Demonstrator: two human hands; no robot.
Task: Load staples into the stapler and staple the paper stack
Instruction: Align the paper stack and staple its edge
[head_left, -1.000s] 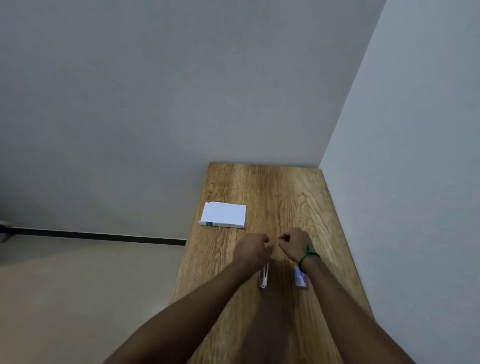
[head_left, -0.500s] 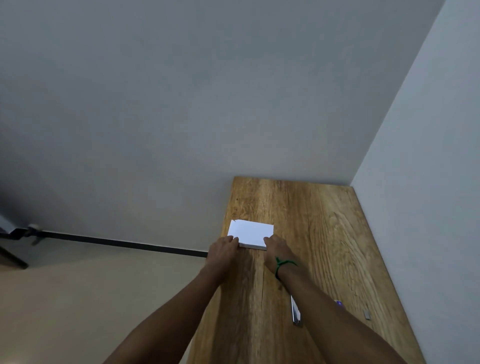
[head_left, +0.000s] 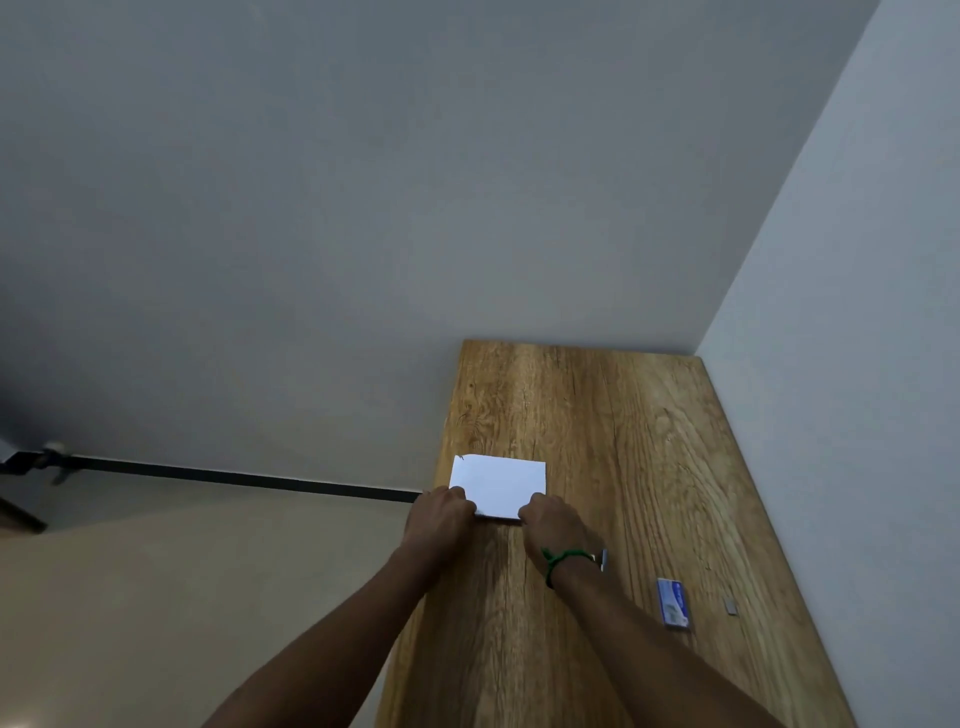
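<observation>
A white paper stack (head_left: 498, 484) lies near the left edge of the wooden table (head_left: 613, 415). My left hand (head_left: 439, 517) grips its near left corner and my right hand (head_left: 553, 522), with a green band at the wrist, grips its near right corner. The stapler (head_left: 603, 559) lies behind my right wrist, with only its metal tip showing. A small blue and white staple box (head_left: 673, 604) rests on the table to the right, and a short strip of staples (head_left: 731, 606) lies beyond it.
The table stands in a corner, with a grey wall at its far end and another along its right side. Its left edge drops off to a beige floor (head_left: 156, 597) with a dark skirting strip (head_left: 234, 475).
Both hands left the stapler near the table's front and reached forward to the paper stack, closing on its near corners. The view has swung left, so stapler and staple box now sit to the right.
</observation>
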